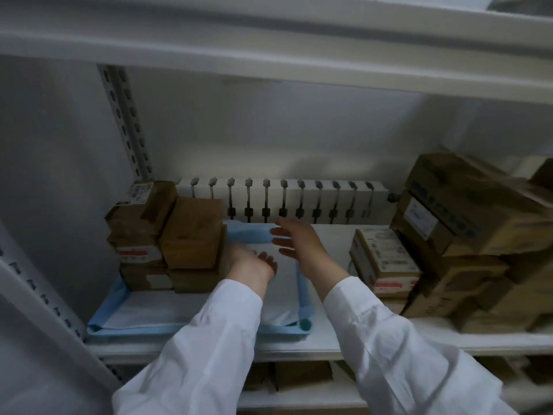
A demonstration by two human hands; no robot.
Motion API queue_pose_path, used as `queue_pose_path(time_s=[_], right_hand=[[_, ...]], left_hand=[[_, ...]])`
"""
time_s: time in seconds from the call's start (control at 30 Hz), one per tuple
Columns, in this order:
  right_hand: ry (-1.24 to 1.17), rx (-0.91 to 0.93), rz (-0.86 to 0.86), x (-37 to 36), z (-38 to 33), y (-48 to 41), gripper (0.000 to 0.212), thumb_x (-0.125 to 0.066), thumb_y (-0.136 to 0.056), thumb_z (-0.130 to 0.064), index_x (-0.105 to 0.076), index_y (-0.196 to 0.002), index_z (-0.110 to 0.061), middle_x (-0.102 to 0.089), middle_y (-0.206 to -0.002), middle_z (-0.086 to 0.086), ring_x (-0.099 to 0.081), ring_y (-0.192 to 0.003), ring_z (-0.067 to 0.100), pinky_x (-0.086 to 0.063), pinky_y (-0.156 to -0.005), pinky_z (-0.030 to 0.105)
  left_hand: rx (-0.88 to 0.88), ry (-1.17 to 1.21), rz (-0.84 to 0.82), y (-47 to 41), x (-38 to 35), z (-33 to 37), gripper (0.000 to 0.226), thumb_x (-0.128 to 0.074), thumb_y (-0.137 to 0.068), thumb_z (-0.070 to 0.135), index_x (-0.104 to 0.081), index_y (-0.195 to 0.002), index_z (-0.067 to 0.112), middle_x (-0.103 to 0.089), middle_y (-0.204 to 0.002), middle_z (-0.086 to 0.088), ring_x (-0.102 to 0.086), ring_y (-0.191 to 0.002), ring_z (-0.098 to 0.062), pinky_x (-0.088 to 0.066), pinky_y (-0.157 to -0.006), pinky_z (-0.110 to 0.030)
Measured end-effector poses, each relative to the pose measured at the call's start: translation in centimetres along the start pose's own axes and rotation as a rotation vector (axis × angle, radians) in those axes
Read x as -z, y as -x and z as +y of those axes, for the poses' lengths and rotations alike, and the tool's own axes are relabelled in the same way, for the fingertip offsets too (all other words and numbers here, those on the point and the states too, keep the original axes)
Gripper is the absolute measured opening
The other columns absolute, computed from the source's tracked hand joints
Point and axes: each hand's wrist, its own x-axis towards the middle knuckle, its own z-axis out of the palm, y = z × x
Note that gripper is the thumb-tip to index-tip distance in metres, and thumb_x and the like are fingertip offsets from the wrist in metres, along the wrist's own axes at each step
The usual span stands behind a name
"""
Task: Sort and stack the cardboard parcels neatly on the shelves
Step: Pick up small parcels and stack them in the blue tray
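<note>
Two stacks of brown cardboard parcels (167, 235) stand at the left end of the white shelf (329, 342), on a white sheet with a blue border (191, 327). My left hand (250, 263) lies against the right side of the nearer stack, fingers loosely bent, holding nothing. My right hand (299, 242) hovers open over the sheet, fingers straight and spread, pointing left toward the stacks. A parcel with a white label and red stripe (386, 262) sits to the right of my right arm. Larger brown boxes (466, 223) are piled at the far right.
A row of white boxes with dark hangers (287, 202) lines the back of the shelf. A perforated metal upright (125, 121) stands behind the left stacks. Another shelf board (269, 43) hangs overhead. More parcels (302, 375) lie on the shelf below.
</note>
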Motion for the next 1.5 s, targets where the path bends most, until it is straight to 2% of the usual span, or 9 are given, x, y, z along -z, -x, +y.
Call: queue_pose_path(time_s=[0.17, 0.47, 0.6, 0.77, 0.83, 1.1, 1.23, 1.3, 1.5], right_hand=[[0.133, 0.181, 0.22, 5.0, -0.9, 0.9, 0.011, -0.051, -0.095, -0.018, -0.062, -0.093, -0.017, -0.061, -0.097, 0.003, -0.055, -0.089, 0.017, -0.04, -0.068, 0.022], [0.549, 0.022, 0.565, 14.0, 0.4, 0.9, 0.047, -0.048, -0.095, -0.035, -0.038, -0.14, -0.024, -0.041, -0.142, 0.003, -0.044, -0.126, 0.026, -0.039, -0.097, 0.031], [0.674, -0.077, 0.505, 16.6, 1.2, 0.4, 0.061, -0.045, -0.093, -0.045, -0.027, -0.146, -0.02, -0.034, -0.148, 0.01, -0.037, -0.132, 0.03, -0.033, -0.11, 0.042], [0.642, -0.132, 0.433, 17.7, 1.0, 0.7, 0.067, -0.049, -0.09, -0.046, -0.024, -0.147, -0.023, -0.033, -0.15, 0.008, -0.037, -0.133, 0.032, -0.034, -0.11, 0.045], [0.627, -0.148, 0.408, 17.8, 0.9, 0.8, 0.065, -0.049, -0.089, -0.046, -0.026, -0.146, -0.023, -0.037, -0.148, 0.008, -0.041, -0.13, 0.033, -0.037, -0.108, 0.045], [0.283, 0.009, 0.375, 18.3, -0.2, 1.8, 0.042, -0.056, -0.092, -0.028, -0.046, -0.131, -0.014, -0.056, -0.124, 0.006, -0.055, -0.115, 0.029, -0.045, -0.101, 0.043], [0.173, 0.03, 0.333, 18.4, -0.5, 1.9, 0.025, -0.047, -0.097, -0.028, -0.053, -0.118, -0.016, -0.06, -0.111, 0.004, -0.059, -0.098, 0.022, -0.051, -0.087, 0.038], [0.23, 0.021, 0.384, 18.5, 1.2, 1.7, 0.032, -0.047, -0.098, -0.026, -0.048, -0.129, -0.016, -0.055, -0.112, 0.0, -0.056, -0.098, 0.018, -0.049, -0.078, 0.028], [0.796, -0.233, 0.365, 17.8, 6.4, 0.3, 0.067, -0.054, -0.088, -0.041, -0.027, -0.144, -0.017, -0.032, -0.147, 0.013, -0.034, -0.132, 0.035, -0.031, -0.107, 0.044]], left_hand=[[0.117, -0.19, -0.218, -0.6, -2.0, -4.6, 0.043, -0.03, -0.099, 0.03, -0.049, -0.127, 0.004, -0.048, -0.139, -0.008, -0.046, -0.125, -0.024, -0.033, -0.098, -0.031], [0.111, -0.606, -0.242, -0.5, -4.3, -12.3, 0.037, -0.052, -0.089, 0.026, -0.053, -0.12, 0.004, -0.055, -0.101, -0.016, -0.052, -0.088, -0.029, -0.04, -0.081, -0.036], [0.092, -0.695, -0.23, -0.7, -4.6, -14.7, 0.037, -0.05, -0.092, 0.026, -0.05, -0.122, 0.005, -0.05, -0.086, -0.011, -0.048, -0.074, -0.024, -0.04, -0.078, -0.036], [0.121, -0.8, -0.313, -0.5, -4.9, -16.2, 0.028, -0.045, -0.097, 0.026, -0.052, -0.078, 0.007, -0.058, -0.072, -0.01, -0.051, -0.069, -0.024, -0.042, -0.072, -0.034], [0.146, -0.819, -0.361, -0.5, -5.1, -16.5, 0.028, -0.047, -0.096, 0.032, -0.06, -0.084, 0.01, -0.069, -0.066, -0.012, -0.06, -0.077, -0.028, -0.049, -0.072, -0.034], [0.077, -0.819, -0.385, -1.1, -4.6, -16.8, 0.025, -0.06, -0.088, 0.037, -0.06, -0.1, 0.015, -0.069, -0.084, -0.008, -0.062, -0.079, -0.024, -0.046, -0.061, -0.036], [0.033, -0.738, -0.364, -2.1, -3.7, -15.2, 0.023, -0.063, -0.086, 0.031, -0.057, -0.104, 0.019, -0.066, -0.1, -0.011, -0.058, -0.094, -0.029, -0.042, -0.077, -0.043], [0.022, -0.637, -0.364, -2.5, -3.0, -14.2, 0.027, -0.066, -0.084, 0.024, -0.056, -0.109, 0.02, -0.066, -0.105, -0.012, -0.059, -0.1, -0.032, -0.046, -0.081, -0.046], [-0.019, -0.577, -0.298, -3.2, -1.2, -12.9, 0.045, -0.071, -0.08, 0.022, -0.055, -0.121, 0.017, -0.068, -0.105, -0.011, -0.062, -0.096, -0.028, -0.05, -0.069, -0.041]])
